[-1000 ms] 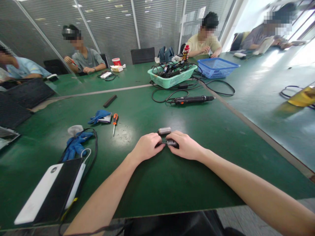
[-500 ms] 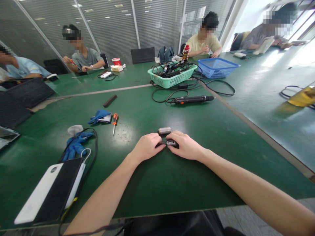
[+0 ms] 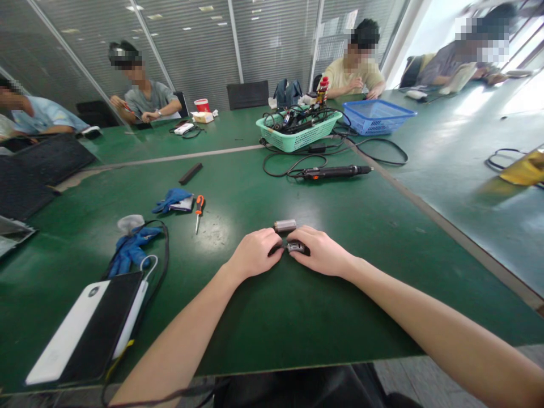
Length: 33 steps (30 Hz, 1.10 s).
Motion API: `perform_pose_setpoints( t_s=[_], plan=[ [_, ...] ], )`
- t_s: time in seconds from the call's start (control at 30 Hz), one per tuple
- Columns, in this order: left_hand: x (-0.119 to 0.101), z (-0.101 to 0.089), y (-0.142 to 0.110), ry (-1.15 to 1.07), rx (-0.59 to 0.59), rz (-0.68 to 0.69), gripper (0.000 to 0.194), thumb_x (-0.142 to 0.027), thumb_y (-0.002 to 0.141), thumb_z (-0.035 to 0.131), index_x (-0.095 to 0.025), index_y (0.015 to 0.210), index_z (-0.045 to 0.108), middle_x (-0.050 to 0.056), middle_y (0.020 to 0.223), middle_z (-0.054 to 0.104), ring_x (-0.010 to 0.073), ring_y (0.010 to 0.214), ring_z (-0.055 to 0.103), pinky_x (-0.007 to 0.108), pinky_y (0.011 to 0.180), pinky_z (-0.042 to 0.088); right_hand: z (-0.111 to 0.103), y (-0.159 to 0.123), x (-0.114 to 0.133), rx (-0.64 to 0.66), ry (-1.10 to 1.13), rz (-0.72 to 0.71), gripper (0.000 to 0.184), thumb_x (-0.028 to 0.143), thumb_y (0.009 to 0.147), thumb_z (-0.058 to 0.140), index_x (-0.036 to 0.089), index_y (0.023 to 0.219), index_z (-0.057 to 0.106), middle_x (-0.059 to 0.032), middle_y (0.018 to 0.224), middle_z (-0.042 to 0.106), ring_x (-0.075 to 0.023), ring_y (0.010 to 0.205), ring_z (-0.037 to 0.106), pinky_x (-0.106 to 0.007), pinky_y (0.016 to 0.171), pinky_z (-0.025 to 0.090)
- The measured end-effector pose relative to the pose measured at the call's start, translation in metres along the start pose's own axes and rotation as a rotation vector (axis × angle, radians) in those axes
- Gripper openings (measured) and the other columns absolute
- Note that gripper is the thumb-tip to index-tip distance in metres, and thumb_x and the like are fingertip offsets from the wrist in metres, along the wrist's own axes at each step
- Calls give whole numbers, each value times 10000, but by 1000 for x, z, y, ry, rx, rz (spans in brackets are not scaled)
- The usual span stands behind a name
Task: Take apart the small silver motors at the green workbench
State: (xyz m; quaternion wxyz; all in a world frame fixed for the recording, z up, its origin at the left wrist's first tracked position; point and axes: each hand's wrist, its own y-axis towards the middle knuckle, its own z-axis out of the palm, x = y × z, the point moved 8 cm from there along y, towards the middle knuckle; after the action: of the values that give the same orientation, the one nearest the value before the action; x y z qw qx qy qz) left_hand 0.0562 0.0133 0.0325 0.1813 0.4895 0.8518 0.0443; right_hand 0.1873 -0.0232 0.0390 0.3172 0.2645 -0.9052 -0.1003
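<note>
Close together over the green table (image 3: 340,311) are my two hands. Between the thumb and fingers of my right hand (image 3: 318,250) is a small dark metal cylinder (image 3: 296,247) with a silvery end that points left. My left hand (image 3: 257,253) is curled closed just left of that end, around something dark that its fingers mostly hide. A narrow gap separates its thumb from the cylinder. Just beyond my fingertips, a silver-grey metal cylinder (image 3: 285,225) lies on its side.
An orange-handled screwdriver (image 3: 199,212) and blue gloves (image 3: 172,201) lie left. A white-and-black device (image 3: 91,326) sits nearer. Beyond are a black electric screwdriver (image 3: 335,173), a green basket (image 3: 304,139) of tools and a blue basket (image 3: 378,119). Several people sit around the table.
My left thumb has drawn back slightly to the left, so the gap to the dark cylinder is a little wider. My right hand has stayed almost still.
</note>
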Motion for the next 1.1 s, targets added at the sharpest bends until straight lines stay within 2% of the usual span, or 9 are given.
perform_pose_setpoints(
  t_s=[0.3, 0.6, 1.1],
  plan=[
    [-1, 0, -1, -6, 11, 38, 82, -251, 962, 550, -190, 941, 601, 55, 967, 639, 193, 898, 621, 310, 771, 508, 0, 0, 2, 12, 2, -1, 239, 200, 896, 634, 238, 1131, 617, -72, 1070, 694, -248, 1025, 645, -392, 900, 535],
    [-7, 2, 0, 20, 29, 84, 162, -275, 996, 498, -181, 954, 624, 63, 946, 653, 199, 901, 625, 317, 779, 503, 2, -1, 3, 20, 15, -22, 236, 208, 907, 630, 229, 1141, 616, -80, 1080, 685, -249, 1049, 634, -394, 913, 533],
    [-3, 3, -1, 6, 25, 60, 112, -261, 974, 541, -182, 953, 618, 58, 974, 661, 201, 925, 632, 319, 797, 511, 3, 0, 2, 20, 5, -12, 231, 198, 901, 640, 231, 1127, 612, -74, 1071, 687, -245, 1028, 639, -388, 909, 531]
  ],
)
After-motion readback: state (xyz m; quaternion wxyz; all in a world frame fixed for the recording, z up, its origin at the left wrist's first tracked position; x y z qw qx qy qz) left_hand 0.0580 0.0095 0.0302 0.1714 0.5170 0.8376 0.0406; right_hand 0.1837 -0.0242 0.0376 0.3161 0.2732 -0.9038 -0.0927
